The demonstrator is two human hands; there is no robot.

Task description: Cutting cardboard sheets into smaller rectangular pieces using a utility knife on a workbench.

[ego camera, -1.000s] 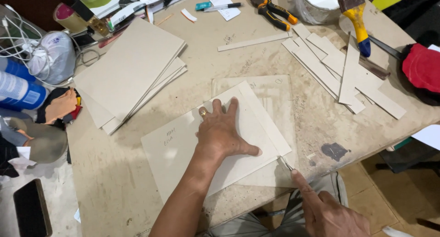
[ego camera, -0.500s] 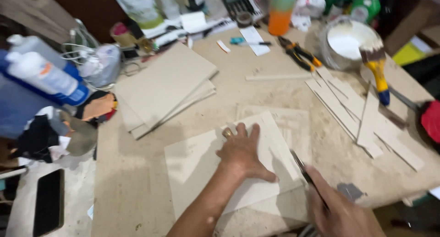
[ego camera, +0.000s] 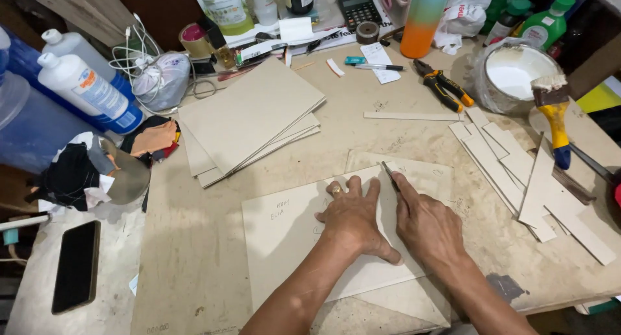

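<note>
My left hand (ego camera: 352, 217) lies flat, fingers spread, pressing down a grey cardboard sheet (ego camera: 288, 234) on the workbench. A ring shows on one finger. Beside it, my right hand (ego camera: 427, 225) grips a thin cutter blade (ego camera: 390, 175), its tip resting at the sheet's far right edge. A second cardboard sheet (ego camera: 424, 173) lies underneath, showing at the right and front.
A stack of grey boards (ego camera: 249, 121) sits to the far left. Cut cardboard strips (ego camera: 524, 173) lie to the right, with a yellow-handled brush (ego camera: 555, 115) on a white glue tub (ego camera: 517, 73). Orange pliers (ego camera: 443, 84), glue bottles (ego camera: 84, 89) and a black phone (ego camera: 76, 265) surround the area.
My right hand moved from the sheet's near edge up to its far edge, bringing the blade beside my left hand. The view shifted and tilted toward the back of the bench.
</note>
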